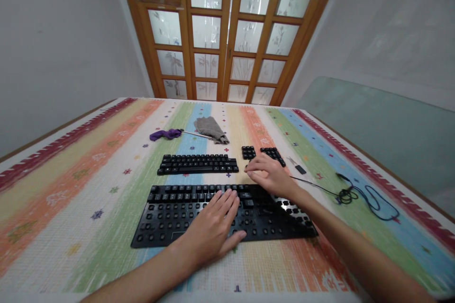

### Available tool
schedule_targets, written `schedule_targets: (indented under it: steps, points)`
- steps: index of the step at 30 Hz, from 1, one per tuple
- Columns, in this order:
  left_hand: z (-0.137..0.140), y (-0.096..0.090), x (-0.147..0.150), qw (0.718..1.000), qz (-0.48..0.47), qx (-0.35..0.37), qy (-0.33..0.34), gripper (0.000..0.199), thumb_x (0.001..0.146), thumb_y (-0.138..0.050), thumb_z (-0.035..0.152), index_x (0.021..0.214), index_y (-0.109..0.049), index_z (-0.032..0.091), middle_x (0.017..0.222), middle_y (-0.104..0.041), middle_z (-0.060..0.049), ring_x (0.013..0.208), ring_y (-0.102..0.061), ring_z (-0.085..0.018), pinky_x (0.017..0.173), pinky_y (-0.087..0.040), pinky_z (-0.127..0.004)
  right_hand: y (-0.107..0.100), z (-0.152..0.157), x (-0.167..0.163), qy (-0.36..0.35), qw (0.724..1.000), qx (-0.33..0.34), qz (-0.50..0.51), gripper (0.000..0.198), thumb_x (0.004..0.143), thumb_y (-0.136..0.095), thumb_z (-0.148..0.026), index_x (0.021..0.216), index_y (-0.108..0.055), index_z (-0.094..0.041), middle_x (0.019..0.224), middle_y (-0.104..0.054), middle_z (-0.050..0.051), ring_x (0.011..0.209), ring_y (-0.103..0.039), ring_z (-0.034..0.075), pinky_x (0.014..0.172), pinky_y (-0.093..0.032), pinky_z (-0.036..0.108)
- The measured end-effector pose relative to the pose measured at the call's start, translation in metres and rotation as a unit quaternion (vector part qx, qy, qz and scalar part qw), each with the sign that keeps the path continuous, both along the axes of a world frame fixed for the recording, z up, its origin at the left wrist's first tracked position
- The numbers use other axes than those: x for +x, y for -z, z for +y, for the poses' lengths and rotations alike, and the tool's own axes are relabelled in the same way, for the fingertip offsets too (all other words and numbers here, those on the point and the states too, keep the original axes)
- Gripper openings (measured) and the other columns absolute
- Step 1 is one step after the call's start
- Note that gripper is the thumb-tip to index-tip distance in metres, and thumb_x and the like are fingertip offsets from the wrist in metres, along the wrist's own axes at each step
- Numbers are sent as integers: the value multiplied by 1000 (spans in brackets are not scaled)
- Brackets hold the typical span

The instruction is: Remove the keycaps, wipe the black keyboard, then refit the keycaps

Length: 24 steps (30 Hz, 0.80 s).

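Observation:
A black keyboard (159, 236) lies in front of me, keycaps along its upper rows and bare switch posts over most of the rest. My left hand (216, 220) rests flat on it, fingers stretched out over the upper middle. Beyond the keyboard's upper right edge, my right hand (266, 170) hovers low with fingers and thumb bent together near the cloth; what they pinch is too small to make out. Just past it are two small groups of loose keycaps (248, 152). A larger block of keycaps (197, 164) sits in rows behind the keyboard.
Right of the loose keycaps lies a small black tool with thin wires (300, 169). A black cable (348, 195) is coiled at the right. Farther back are a grey cloth (210, 128) and a purple cloth (166, 134) on a thin stick. A striped tablecloth (95, 189) covers the table.

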<state>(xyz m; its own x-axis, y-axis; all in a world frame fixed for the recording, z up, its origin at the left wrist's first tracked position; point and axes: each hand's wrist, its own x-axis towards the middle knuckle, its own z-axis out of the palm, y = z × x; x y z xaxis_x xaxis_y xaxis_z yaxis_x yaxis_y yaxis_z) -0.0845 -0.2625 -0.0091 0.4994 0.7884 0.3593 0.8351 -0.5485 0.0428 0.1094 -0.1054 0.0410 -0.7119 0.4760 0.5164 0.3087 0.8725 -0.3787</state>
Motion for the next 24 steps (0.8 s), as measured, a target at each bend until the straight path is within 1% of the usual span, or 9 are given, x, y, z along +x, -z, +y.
schedule_targets:
  steps: [2,4,7,10,14,18,24]
  points:
    - [0,0,0,1000,-3,-9,1,63,100,-36,54,141,-44,7,148,-47,-17,140,-42,-28,116,-33,-42,-2,16,-16,-6,999,-18,-27,14,88,-59,-18,85,-73,-18,86,-72,6,84,-63,20,81,-49,36]
    - [-1,0,0,1000,-7,-14,3,64,100,-36,56,141,-44,8,148,-47,-17,140,-42,-28,116,-33,-42,-4,30,-34,2,998,-20,-62,14,86,-60,-18,84,-74,-18,86,-73,6,85,-63,20,81,-48,34]
    - [0,1,-1,1000,-13,-12,5,66,99,-36,57,142,-43,7,148,-47,-18,140,-41,-28,117,-32,-42,-4,48,-61,48,989,-22,-139,15,83,-61,-16,85,-76,-17,90,-75,7,90,-64,22,86,-46,33]
    - [0,-1,-1,1000,-19,-13,6,67,99,-36,58,142,-43,7,148,-47,-18,140,-41,-28,117,-32,-42,-1,62,-79,84,979,-38,-180,18,82,-60,-17,84,-78,-16,89,-76,8,87,-65,22,81,-46,30]
    - [-1,-6,-3,1000,-14,-18,9,64,101,-35,54,142,-44,6,148,-47,-17,139,-42,-27,116,-34,-41,4,76,-87,96,974,-63,-195,20,81,-60,-16,82,-79,-14,83,-77,10,74,-67,20,69,-46,26]
    - [-2,-10,-4,999,-16,-29,11,63,101,-35,54,141,-44,6,148,-46,-18,139,-42,-28,116,-35,-42,7,81,-87,96,971,-84,-203,19,80,-60,-14,81,-79,-15,84,-77,8,74,-67,18,69,-46,25]
    - [-2,-11,-4,996,-41,-79,13,68,100,-36,56,145,-39,5,151,-42,-19,141,-39,-29,116,-35,-44,7,83,-88,81,969,-110,-207,16,80,-63,-14,83,-79,-15,82,-77,6,73,-66,18,69,-47,24]
